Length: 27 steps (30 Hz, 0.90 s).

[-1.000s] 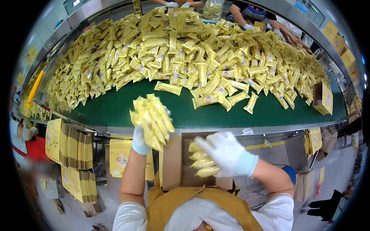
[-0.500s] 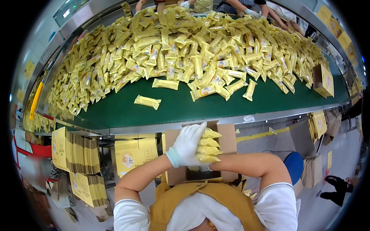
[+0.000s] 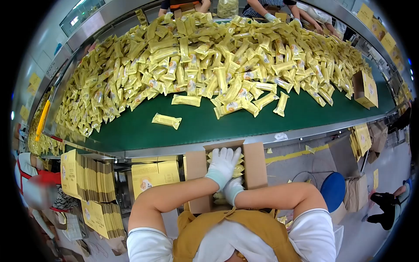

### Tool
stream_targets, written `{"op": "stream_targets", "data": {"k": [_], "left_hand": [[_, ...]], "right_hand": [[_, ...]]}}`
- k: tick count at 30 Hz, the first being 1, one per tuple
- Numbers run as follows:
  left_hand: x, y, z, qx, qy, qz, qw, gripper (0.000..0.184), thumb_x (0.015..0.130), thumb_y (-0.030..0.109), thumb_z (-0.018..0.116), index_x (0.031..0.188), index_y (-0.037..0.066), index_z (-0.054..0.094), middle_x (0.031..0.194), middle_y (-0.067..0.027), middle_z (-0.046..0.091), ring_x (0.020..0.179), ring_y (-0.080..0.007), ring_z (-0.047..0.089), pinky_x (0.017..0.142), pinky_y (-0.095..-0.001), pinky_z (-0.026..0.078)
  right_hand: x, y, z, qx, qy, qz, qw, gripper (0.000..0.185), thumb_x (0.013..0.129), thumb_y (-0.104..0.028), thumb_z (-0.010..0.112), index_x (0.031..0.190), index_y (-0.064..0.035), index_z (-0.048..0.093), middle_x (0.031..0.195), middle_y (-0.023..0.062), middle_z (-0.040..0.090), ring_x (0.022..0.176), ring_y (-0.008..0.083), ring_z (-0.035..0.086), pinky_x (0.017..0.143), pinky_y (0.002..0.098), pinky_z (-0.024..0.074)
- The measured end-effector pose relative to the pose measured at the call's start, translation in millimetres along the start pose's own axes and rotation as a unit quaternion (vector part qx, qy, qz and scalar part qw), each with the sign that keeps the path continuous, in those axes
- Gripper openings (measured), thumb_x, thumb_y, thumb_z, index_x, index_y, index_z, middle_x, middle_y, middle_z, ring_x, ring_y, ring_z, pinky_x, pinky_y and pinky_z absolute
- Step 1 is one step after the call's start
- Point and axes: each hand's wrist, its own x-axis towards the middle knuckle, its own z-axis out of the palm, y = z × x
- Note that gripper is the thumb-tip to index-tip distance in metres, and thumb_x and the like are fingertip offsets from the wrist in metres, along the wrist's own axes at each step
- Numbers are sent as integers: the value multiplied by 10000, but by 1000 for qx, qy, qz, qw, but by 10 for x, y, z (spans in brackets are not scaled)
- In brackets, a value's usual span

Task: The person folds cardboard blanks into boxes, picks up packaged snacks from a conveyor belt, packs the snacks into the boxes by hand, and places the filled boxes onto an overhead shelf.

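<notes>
Packets, yellow and glossy, lie near the far edge of the carton, beneath extended fingers of the left hand. Right hand: grip cannot be told.

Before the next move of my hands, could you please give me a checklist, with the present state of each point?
1. Box open at the top: ok, its side flaps stand outward.
2. Packets under the left hand inside the box: ok.
3. Both hands out of the box: not ok; the left hand lies over the packets, and the right hand is close beside it.
4. Every packet in the box lying straight: cannot tell, the hands cover part.
5. More packets ahead: ok, a large pile lies on the green belt.
6. Co-workers' hands apart from yours: ok, beyond the pile.
</notes>
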Motion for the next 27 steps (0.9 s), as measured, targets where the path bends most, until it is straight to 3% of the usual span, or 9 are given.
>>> {"op": "stream_targets", "data": {"k": [5, 10, 12, 14, 17, 20, 21, 23, 27], "left_hand": [[228, 26, 370, -48, -123, 29, 991, 761, 893, 299, 584, 1544, 52, 278, 1233, -137, 534, 1150, -288, 503, 961, -456, 358], [425, -199, 295, -119, -271, 114, 948, 926, 825, 341, 682, 1559, 9, 224, 1460, -216, 458, 1366, -359, 424, 1073, -459, 370], [435, -438, -63, -122, -336, 193, 914, 885, 806, 362, 675, 1533, 14, 311, 1508, -272, 418, 1459, -436, 291, 1181, -486, 281], [411, -858, -636, -318, -341, 235, 853, 640, 831, 416, 652, 1340, 33, 596, 1446, -245, 507, 1347, -395, 472, 1117, -417, 396], [454, -1504, -1120, -608, -354, 265, 660, 538, 961, 224, 632, 1410, -38, 495, 1289, -190, 650, 1242, -262, 588, 1084, -376, 446], [876, -1759, -794, -663, -166, 157, 713, 611, 957, 259, 664, 1449, -34, 449, 1383, -173, 587, 1231, -243, 587, 1067, -369, 458], [1048, -1728, -832, -563, -84, 74, 818, 744, 893, 354, 738, 1464, -17, 437, 1420, -190, 548, 1265, -276, 561, 1087, -381, 436], [1575, -1645, -268, -432, 37, -6, 901, 1001, 719, 543, 821, 1487, 36, 427, 1515, -244, 416, 1387, -382, 430, 1144, -384, 370], [2070, -1355, -98, -211, 1, -86, 974, 1132, 667, 575, 794, 1590, 258, 220, 1607, -132, 299, 1422, -425, 355, 1114, -699, 264]], "right_hand": [[344, -129, 105, -188, -78, -103, 974, 653, 666, -397, 882, 1220, -94, 718, 1301, 95, 663, 1095, 343, 670, 874, 538, 555], [-308, 228, -873, -66, -128, -128, 981, 516, 824, -390, 761, 1240, -90, 705, 1180, 109, 721, 1037, 316, 694, 847, 428, 565], [-578, 567, -1611, 74, -200, -164, 963, 458, 882, -365, 725, 1232, -72, 704, 1244, 112, 696, 1098, 290, 667, 928, 359, 530], [-816, 1095, -1852, 338, -114, -265, 896, 442, 937, -355, 668, 1238, -31, 684, 1220, 151, 697, 1094, 275, 660, 962, 361, 501], [-1013, 1924, -1960, 574, 46, -198, 794, 351, 983, -258, 637, 1220, -3, 683, 1090, 116, 737, 931, 178, 689, 905, 317, 535], [-587, 2632, -1636, 501, 371, 29, 781, 433, 944, -330, 665, 1256, -29, 650, 1192, 162, 684, 1121, 249, 644, 984, 349, 491], [-399, 2877, -1530, 353, 413, 79, 836, 533, 914, -394, 685, 1323, -61, 609, 1332, 209, 593, 1267, 335, 547, 1078, 390, 425], [19, 3168, -1365, 315, 449, 139, 825, 632, 891, -448, 691, 1388, -81, 554, 1397, 238, 527, 1315, 396, 483, 1116, 420, 388], [896, 3444, -1238, 327, 430, 208, 815, 781, 867, -630, 595, 1502, -203, 438, 1512, 247, 411, 1402, 465, 348, 1162, 575, 263]]}}
